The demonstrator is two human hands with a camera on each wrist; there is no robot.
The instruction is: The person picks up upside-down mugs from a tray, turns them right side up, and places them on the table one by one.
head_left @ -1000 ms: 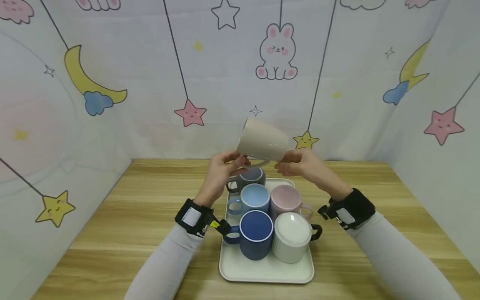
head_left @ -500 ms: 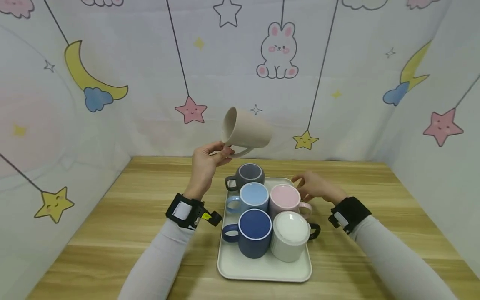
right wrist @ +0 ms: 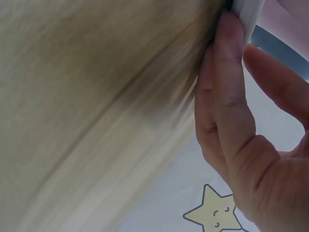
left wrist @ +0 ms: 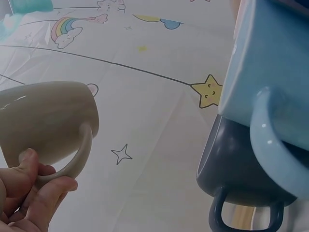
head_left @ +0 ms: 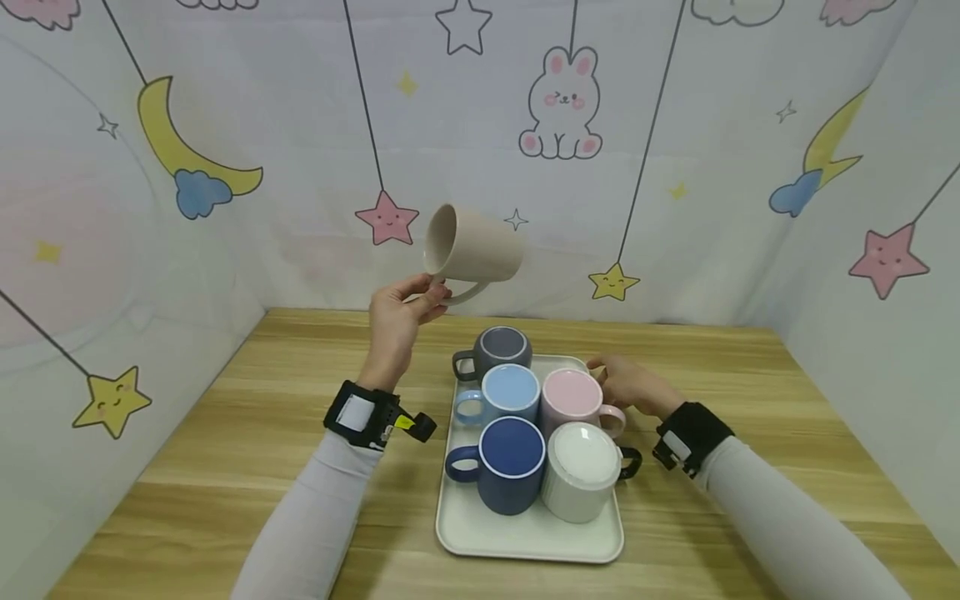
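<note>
My left hand (head_left: 393, 325) pinches the handle of a beige mug (head_left: 480, 248) between thumb and fingers, holding it on its side above the table, its mouth to the left. My right hand (head_left: 636, 387) is at the far right edge of a white tray (head_left: 528, 542); in the right wrist view, its fingers lie along the outside of the tray's rim (right wrist: 249, 17) with the thumb on the other side. On the tray stand a grey mug (head_left: 487, 354), a light blue mug (head_left: 510, 392), a pink mug (head_left: 572, 404), a dark blue mug (head_left: 510, 479) and a white mug (head_left: 577, 487) with a black handle.
The tray lies on a wood-grain table (head_left: 247, 433). Behind it hangs a white cloth (head_left: 300, 100) printed with stars, moons and a rabbit. The mugs stand close together, with handles sticking out past both sides of the tray.
My left hand has carried the beige mug left and slightly up, away from the tray. The right hand has left the mug and come down to the tray's right edge.
</note>
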